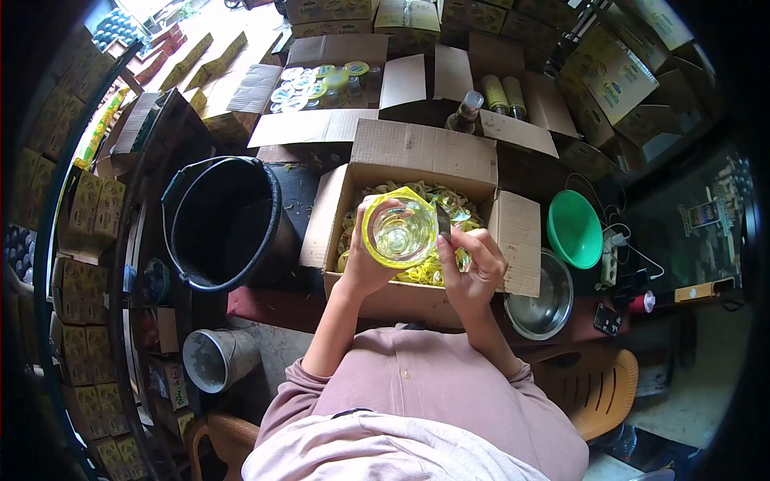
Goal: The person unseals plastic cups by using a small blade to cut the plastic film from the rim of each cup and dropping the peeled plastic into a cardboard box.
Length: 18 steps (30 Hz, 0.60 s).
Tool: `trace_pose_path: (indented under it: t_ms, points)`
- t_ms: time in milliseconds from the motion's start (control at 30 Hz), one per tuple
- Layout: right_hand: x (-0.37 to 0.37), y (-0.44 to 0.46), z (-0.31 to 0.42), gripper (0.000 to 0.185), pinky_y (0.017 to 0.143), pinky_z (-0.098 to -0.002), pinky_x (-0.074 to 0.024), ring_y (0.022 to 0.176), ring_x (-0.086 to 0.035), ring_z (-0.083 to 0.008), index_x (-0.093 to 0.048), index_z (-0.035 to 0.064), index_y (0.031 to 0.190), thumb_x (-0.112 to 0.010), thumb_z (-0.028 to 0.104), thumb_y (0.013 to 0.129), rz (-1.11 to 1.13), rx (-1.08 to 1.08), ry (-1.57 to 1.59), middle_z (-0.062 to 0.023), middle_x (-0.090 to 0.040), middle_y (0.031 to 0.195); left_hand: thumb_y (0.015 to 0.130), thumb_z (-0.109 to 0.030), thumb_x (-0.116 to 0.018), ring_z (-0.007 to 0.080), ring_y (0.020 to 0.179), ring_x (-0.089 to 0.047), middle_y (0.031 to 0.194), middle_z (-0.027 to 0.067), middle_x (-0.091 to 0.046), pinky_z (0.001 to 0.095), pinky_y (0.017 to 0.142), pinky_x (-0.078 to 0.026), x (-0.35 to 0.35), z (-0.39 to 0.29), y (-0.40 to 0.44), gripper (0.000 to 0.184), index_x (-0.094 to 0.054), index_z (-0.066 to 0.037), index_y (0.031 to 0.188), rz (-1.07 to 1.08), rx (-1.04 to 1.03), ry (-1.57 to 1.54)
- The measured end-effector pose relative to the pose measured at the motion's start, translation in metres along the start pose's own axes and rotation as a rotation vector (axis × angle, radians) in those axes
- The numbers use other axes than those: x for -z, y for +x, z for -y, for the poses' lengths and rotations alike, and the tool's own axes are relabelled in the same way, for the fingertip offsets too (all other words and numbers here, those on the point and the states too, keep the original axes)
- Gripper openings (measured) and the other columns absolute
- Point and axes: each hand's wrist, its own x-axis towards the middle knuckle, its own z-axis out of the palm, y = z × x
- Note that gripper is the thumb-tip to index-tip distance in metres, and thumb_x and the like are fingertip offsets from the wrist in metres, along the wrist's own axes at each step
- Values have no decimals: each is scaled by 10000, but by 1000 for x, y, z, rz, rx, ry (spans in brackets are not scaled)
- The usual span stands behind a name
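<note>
My left hand is closed around a clear cup with a bright yellow rim. Its round mouth faces up towards me and it looks hollow inside. In my right hand a small dark knife blade is pinched between thumb and fingers, its edge close against the cup's right side. Whether blade and rim touch, I cannot tell. Below both hands is an open cardboard box, with yellow and clear scraps inside, partly hidden by the cup and hands.
A black bucket stands left of the box. On the right are a green bowl and a metal bowl. Behind, another carton holds several round lids; a bottle stands beside it. A grey bucket is lower left.
</note>
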Motion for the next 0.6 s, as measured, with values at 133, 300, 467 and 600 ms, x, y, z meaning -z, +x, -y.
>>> trace_pose_path:
  t_ms: [133,300,467,600]
  points:
    - [0,1,3,215,554,-224,-447,586,-556,-120,-652,26,876,-662,-54,677,-4,-14,-46,-56,-572,652,552,-42,-772,220,989,-515,1073,108,-451,307,861,-424,-1,1,4,689,-387,-28,1123,17,-89,57]
    - [2,3,0,212,549,-226,-439,585,-551,-119,-652,24,871,-661,-56,676,-2,0,-4,-54,-568,652,558,-41,-767,225,988,-517,1067,110,-461,309,871,-414,-2,3,3,678,-392,-27,1123,44,-60,18]
    - [5,2,2,208,543,-230,-434,583,-547,-118,-651,21,867,-663,-57,674,8,-6,-32,-52,-566,651,572,-43,-766,212,1004,-526,1080,109,-474,304,874,-418,-4,5,1,674,-388,-23,1130,35,-22,-58]
    - [5,2,4,217,540,-233,-437,578,-547,-122,-654,30,875,-665,-53,675,7,8,-56,-52,-560,644,579,-44,-765,203,1010,-531,1080,103,-482,300,871,-425,-2,0,2,670,-388,-24,1133,80,29,-89]
